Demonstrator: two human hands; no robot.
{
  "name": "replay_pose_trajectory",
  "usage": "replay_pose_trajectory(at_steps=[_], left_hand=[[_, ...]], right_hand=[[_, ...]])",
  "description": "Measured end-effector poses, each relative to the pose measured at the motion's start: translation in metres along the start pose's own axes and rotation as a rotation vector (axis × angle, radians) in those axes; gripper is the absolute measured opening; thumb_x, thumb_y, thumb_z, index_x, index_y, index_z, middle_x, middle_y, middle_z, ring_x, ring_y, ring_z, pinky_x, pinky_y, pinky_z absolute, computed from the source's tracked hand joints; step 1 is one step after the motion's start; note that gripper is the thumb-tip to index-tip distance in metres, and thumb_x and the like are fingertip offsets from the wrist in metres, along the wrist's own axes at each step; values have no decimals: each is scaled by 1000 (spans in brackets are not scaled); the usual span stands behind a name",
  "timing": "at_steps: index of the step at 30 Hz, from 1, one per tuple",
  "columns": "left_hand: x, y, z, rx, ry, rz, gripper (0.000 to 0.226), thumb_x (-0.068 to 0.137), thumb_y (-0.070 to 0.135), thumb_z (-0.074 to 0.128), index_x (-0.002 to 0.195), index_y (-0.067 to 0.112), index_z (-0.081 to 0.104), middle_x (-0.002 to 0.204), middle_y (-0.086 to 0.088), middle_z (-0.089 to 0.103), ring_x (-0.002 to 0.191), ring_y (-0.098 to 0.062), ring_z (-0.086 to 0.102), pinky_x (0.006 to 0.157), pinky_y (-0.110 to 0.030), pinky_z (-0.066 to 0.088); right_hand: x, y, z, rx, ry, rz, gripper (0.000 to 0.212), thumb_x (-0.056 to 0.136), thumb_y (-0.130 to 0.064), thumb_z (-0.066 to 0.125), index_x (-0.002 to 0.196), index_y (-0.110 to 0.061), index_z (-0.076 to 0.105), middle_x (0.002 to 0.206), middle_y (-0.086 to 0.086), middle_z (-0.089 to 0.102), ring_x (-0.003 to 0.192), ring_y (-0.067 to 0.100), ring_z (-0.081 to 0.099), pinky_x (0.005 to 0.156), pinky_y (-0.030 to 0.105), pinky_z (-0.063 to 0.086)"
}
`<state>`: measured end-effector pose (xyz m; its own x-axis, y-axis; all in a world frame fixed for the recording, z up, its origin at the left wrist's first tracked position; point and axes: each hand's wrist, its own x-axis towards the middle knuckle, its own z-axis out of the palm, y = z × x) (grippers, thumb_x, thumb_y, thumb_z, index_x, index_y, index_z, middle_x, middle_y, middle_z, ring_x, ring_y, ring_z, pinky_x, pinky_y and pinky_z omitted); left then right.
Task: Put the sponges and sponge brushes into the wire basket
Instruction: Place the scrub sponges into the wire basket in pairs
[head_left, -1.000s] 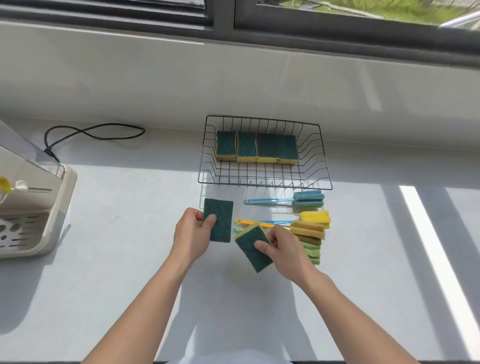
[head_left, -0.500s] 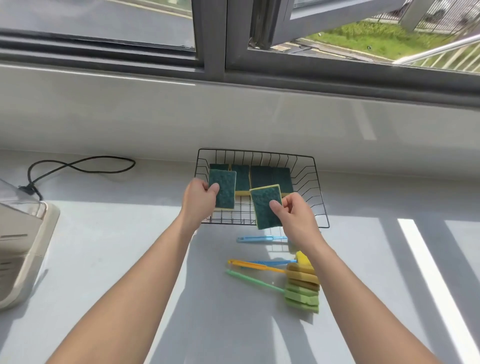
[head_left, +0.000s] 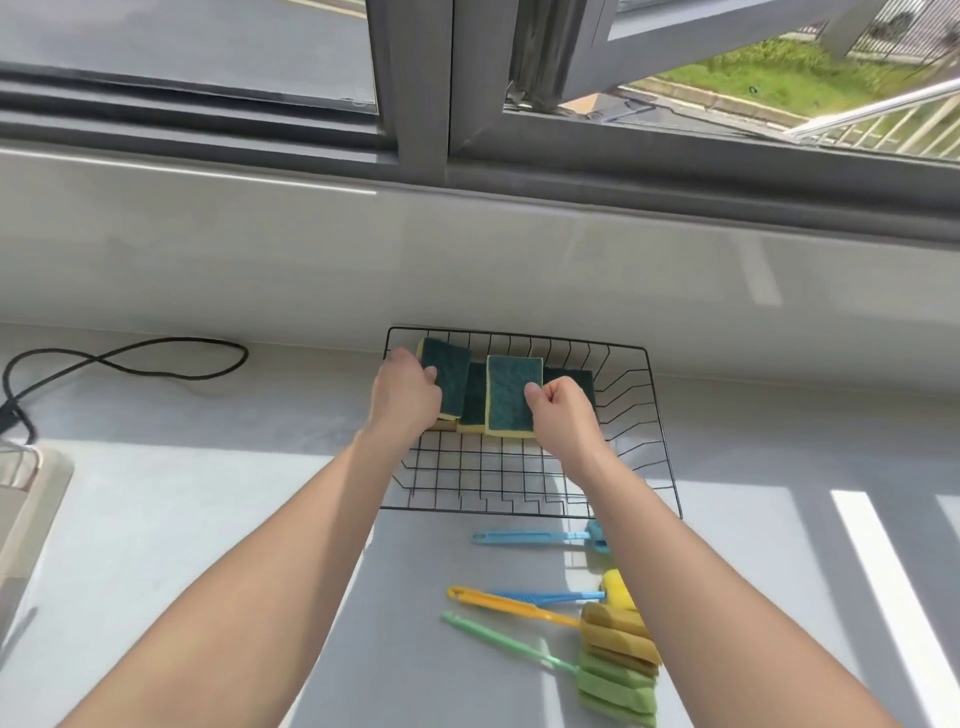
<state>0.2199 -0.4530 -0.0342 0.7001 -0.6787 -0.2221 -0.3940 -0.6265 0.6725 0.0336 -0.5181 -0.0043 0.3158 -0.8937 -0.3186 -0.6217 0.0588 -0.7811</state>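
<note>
Grey counter (head_left: 156, 545) fills my view, running back to a pale wall below the window frame (head_left: 415, 93); its left and near stretches lie bare, giving me open room on that side. On the left edge I see part of a beige appliance (head_left: 26, 499) with a black cord (head_left: 130, 358) looping along the wall. My basket (head_left: 660, 431) sits against the wall at centre, its near half showing only wire grid. Both arms reach over its front rim. My left hand (head_left: 402, 395) pinches a sponge (head_left: 447, 376) at the basket's far-left corner, tilted over the row already inside. My right hand (head_left: 563, 410) is curled closed on a second sponge (head_left: 511, 395), green face up, lying on that row (two more dark sponges show beside it). Near the front rim, outside it, lie the brushes: a blue brush (head_left: 530, 538) just beside the rim, then another blue handle (head_left: 545, 597), a yellow brush (head_left: 514, 608) and a green brush (head_left: 613, 691), their foam heads crowding my right forearm.
</note>
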Motion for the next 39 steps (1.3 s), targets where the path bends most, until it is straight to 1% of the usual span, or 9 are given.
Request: replay_pose_trajectory(at_steps=[2,4,7,10,15,26,30,34,39], left_hand=[[0,-4,1,48,53,54,13,100,17,51,97,6,46,82,-11,56,75,-29,56,51,-31,33],[-1,-6,1,133,122,93,16,100,19,50,98,3,48,85,-15,59,80,-34,57,59,-36,38],[-3,-10,4,319,219,144,18,99,20,49,103,3,53,90,-16,64,90,-35,53,71,-39,34],[-3,-17,9,405,245,169,18,99,20,49,106,5,56,94,-15,66,93,-34,49,75,-41,31],[0,-24,11,379,258,185,23,100,22,48,113,6,59,108,-15,66,100,-34,49,77,-42,35],[2,-26,15,382,261,181,25,100,26,48,114,7,59,110,-14,66,100,-35,50,76,-43,36],[1,-29,12,328,275,211,26,99,27,50,111,7,60,106,-15,66,96,-34,49,75,-40,31],[-11,-33,4,294,296,256,27,98,32,45,105,10,58,94,-11,59,85,-27,39,73,-38,28],[-56,-37,-4,243,277,323,29,98,33,44,109,11,60,110,-7,61,99,-31,47,81,-42,34]], right_hand=[[12,-2,7,9,-4,11,45,103,-29,48,62,-16,34,58,2,32,52,17,27,50,25,30],[23,-2,14,34,0,39,44,103,-28,48,62,-16,37,57,-1,34,50,15,30,50,22,30],[37,-1,25,48,-10,93,32,103,-30,48,74,-16,46,67,-1,44,57,13,39,52,24,32],[48,-1,36,31,-37,116,26,103,-32,48,82,-17,49,73,0,49,62,12,45,54,26,34],[58,2,46,-4,-59,118,23,102,-35,49,85,-20,50,80,3,57,70,14,53,55,26,36],[65,5,51,-14,-39,60,38,100,-40,52,71,-15,48,58,-2,45,55,16,44,54,29,36],[57,8,44,-59,9,-28,30,100,-40,51,85,-15,56,70,-3,58,66,14,54,55,27,39],[36,13,26,-98,43,-140,23,100,-40,52,103,-19,59,89,-8,61,84,8,57,64,19,42],[-10,36,-17,-146,120,-257,20,97,-39,55,91,-21,61,86,-7,63,82,9,58,66,24,44]])
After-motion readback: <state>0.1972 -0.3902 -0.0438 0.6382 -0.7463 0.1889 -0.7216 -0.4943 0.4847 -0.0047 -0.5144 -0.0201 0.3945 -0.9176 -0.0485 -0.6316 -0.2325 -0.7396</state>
